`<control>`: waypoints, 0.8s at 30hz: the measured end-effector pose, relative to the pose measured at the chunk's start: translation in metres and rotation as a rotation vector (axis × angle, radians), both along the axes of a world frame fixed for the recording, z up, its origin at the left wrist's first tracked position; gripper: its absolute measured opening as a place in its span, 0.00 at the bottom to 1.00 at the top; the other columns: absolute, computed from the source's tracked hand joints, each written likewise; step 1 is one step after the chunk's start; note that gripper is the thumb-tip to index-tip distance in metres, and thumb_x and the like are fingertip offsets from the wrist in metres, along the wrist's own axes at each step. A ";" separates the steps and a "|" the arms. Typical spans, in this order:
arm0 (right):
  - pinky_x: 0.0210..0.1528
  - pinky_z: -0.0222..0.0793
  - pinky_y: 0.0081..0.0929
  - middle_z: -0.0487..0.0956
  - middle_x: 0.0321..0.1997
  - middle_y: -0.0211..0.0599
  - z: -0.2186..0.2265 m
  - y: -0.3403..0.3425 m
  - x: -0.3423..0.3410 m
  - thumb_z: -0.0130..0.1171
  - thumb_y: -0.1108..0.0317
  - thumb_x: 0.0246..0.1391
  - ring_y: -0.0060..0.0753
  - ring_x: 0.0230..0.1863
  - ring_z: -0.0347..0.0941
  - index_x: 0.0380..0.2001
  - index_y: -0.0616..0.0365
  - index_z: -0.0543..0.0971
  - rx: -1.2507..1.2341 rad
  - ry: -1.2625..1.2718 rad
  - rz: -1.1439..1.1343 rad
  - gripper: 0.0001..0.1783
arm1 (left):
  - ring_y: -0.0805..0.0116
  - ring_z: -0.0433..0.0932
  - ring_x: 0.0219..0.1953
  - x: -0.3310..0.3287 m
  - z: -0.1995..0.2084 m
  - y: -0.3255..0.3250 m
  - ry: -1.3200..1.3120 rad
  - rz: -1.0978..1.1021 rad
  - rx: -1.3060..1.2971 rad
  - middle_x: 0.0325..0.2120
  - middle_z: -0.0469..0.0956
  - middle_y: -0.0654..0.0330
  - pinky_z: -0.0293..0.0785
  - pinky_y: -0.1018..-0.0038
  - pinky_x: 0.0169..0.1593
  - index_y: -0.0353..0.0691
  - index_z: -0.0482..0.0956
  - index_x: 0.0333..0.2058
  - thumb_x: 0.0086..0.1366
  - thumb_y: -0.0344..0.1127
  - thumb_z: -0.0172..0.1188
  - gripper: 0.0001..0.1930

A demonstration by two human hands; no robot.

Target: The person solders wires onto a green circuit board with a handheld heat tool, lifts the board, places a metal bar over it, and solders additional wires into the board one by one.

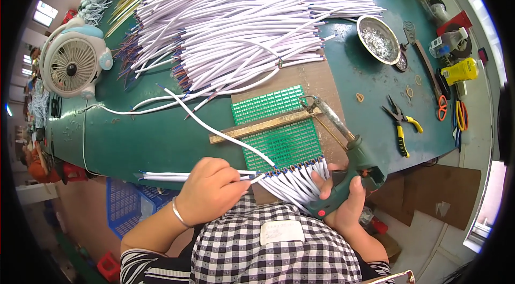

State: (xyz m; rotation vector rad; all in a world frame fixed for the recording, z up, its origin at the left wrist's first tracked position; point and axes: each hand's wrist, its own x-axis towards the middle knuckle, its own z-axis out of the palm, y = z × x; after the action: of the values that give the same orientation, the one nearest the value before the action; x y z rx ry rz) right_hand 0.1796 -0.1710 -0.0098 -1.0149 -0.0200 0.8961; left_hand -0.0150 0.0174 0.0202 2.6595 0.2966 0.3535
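A short white cable end (258, 178) is pinched between the thumb and fingertips of the left hand (210, 190), just beside the lower edge of a green circuit board (281, 147). By the right hand (348, 210), with its fingers curled round the grip, a green soldering gun (358, 156) is held; its metal tip is raised ahead of the hand, over the board area, and whether anything is touched by it cannot be told. The board is placed ahead of and between both hands, with a bar (265, 126) laid across it. A row of attached white cables (292, 183) is fanned out from its near edge, between the hands. One long cable (196, 116) is stretched ahead of the left hand, its end lying at the same edge.

The step in hand is judged to be the joining of cable leads to the board, with the pinched end being sorted or lined up. For the next move, the leads probably need to be kept steady at their pads while the tip is lowered from above, well clear of the left fingertips and the neighbouring joints.
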 end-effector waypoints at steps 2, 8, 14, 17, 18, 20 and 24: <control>0.53 0.68 0.54 0.73 0.45 0.48 -0.003 -0.004 0.001 0.55 0.50 0.55 0.31 0.21 0.72 0.48 0.64 0.63 -0.003 0.033 -0.002 0.29 | 0.63 0.72 0.41 -0.004 0.011 0.006 0.086 -0.045 0.011 0.32 0.75 0.68 0.66 0.61 0.43 0.47 0.81 0.31 0.43 0.38 0.69 0.13; 0.53 0.70 0.44 0.73 0.27 0.37 0.003 0.004 -0.004 0.46 0.45 0.59 0.26 0.21 0.68 0.44 0.62 0.69 -0.072 -0.027 -0.018 0.27 | 0.64 0.68 0.50 0.023 0.007 0.013 0.184 0.058 0.049 0.36 0.75 0.68 0.51 0.54 0.58 0.49 0.76 0.46 0.44 0.46 0.69 0.28; 0.54 0.69 0.43 0.71 0.20 0.37 0.001 0.002 -0.003 0.46 0.43 0.58 0.27 0.21 0.68 0.43 0.63 0.70 -0.078 -0.042 0.003 0.30 | 0.66 0.71 0.30 0.020 0.006 0.014 0.198 -0.094 0.038 0.24 0.70 0.66 0.64 0.66 0.44 0.46 0.78 0.41 0.47 0.39 0.67 0.20; 0.55 0.69 0.42 0.71 0.18 0.37 -0.001 0.002 0.000 0.46 0.43 0.58 0.28 0.21 0.68 0.43 0.64 0.70 -0.076 -0.047 0.036 0.30 | 0.68 0.70 0.24 0.022 0.019 0.005 0.175 -0.052 0.029 0.22 0.68 0.66 0.65 0.71 0.31 0.45 0.77 0.41 0.49 0.37 0.65 0.18; 0.55 0.69 0.42 0.71 0.18 0.37 -0.001 0.002 0.000 0.46 0.43 0.58 0.28 0.21 0.68 0.43 0.64 0.70 -0.076 -0.046 0.038 0.30 | 0.69 0.71 0.24 0.019 0.021 0.001 0.207 -0.023 0.038 0.22 0.68 0.66 0.66 0.72 0.29 0.44 0.77 0.41 0.51 0.37 0.64 0.17; 0.55 0.69 0.41 0.69 0.16 0.38 -0.001 0.003 -0.001 0.45 0.42 0.58 0.29 0.21 0.68 0.42 0.64 0.71 -0.087 -0.044 0.014 0.31 | 0.68 0.71 0.22 0.016 0.020 -0.004 0.225 0.006 0.020 0.22 0.68 0.65 0.66 0.72 0.27 0.44 0.77 0.42 0.51 0.38 0.64 0.17; 0.55 0.69 0.41 0.69 0.15 0.38 -0.001 0.001 -0.001 0.44 0.42 0.58 0.29 0.21 0.68 0.42 0.65 0.71 -0.088 -0.037 0.028 0.31 | 0.64 0.72 0.20 0.008 0.012 -0.006 0.258 0.079 -0.103 0.22 0.69 0.63 0.68 0.70 0.25 0.44 0.77 0.43 0.54 0.38 0.63 0.17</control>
State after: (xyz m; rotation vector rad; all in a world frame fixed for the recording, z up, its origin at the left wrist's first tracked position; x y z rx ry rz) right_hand 0.1788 -0.1696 -0.0112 -1.1157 -0.0265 0.9103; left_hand -0.0074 0.0116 0.0320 2.5960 0.4865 0.0164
